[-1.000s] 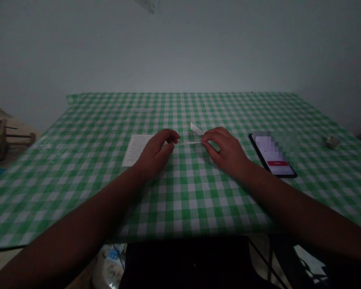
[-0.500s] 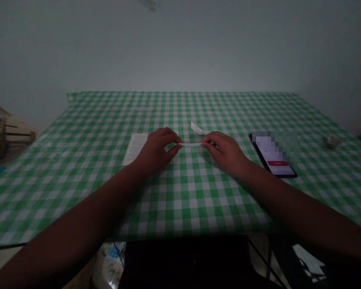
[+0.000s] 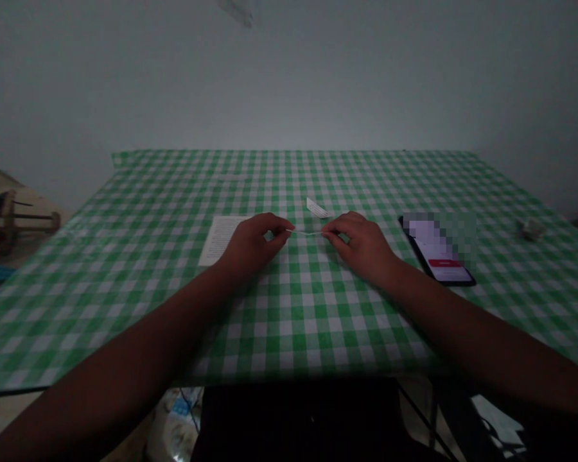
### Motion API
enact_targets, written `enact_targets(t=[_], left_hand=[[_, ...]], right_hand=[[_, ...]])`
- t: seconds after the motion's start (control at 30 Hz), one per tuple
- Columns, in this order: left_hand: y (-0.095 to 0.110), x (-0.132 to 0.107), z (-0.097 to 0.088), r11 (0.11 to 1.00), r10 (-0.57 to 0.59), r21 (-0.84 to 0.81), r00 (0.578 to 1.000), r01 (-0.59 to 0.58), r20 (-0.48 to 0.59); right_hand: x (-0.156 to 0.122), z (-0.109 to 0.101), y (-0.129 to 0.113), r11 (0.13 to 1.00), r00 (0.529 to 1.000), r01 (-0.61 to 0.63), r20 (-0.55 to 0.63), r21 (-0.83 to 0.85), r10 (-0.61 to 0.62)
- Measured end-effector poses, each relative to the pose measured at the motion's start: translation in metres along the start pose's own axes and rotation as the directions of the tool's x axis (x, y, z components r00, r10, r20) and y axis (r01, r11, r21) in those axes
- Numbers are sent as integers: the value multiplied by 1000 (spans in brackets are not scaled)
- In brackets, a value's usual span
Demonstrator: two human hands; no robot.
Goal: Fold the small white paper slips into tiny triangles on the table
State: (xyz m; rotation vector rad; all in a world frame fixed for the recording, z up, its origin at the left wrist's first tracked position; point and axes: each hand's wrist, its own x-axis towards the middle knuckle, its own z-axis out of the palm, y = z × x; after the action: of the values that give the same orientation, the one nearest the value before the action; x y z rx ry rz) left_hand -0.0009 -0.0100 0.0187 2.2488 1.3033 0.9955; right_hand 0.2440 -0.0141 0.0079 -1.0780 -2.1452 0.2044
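Observation:
Both my hands rest on a table with a green and white checked cloth (image 3: 289, 308). My left hand (image 3: 253, 242) pinches the left end of a thin white paper strip (image 3: 307, 231). My right hand (image 3: 361, 242) pinches its right end. The strip stretches flat between thumb and forefinger of each hand, just above the cloth. A small white paper scrap (image 3: 316, 208) lies just beyond the strip. A white printed sheet (image 3: 219, 239) lies partly under my left hand.
A black phone (image 3: 437, 256) with a lit screen lies to the right of my right hand. A small crumpled object (image 3: 528, 228) sits near the table's right edge. Wooden furniture (image 3: 9, 221) stands on the floor at the left. A plain wall is behind.
My left fingers have closed onto the strip's left end. The strip now looks thinner, seen more edge-on. Both hands have stayed in nearly the same place.

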Motion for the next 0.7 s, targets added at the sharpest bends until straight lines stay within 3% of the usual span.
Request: enact_targets(t=[0.3,0.5,0.7], left_hand=[[0,1,1,992,118,38,993,-118,1],[-1,2,-1,961,223,147,970,-235,94],[-3,1,-3,910,289,256,942,-325,167]], right_hand=[[0,1,-2,999,1000,2,-25,38,-1],[-1,2,-1,998,1000,23,-3,57,-23],[-1,3,-3,994,999,-37,-9,105,38]])
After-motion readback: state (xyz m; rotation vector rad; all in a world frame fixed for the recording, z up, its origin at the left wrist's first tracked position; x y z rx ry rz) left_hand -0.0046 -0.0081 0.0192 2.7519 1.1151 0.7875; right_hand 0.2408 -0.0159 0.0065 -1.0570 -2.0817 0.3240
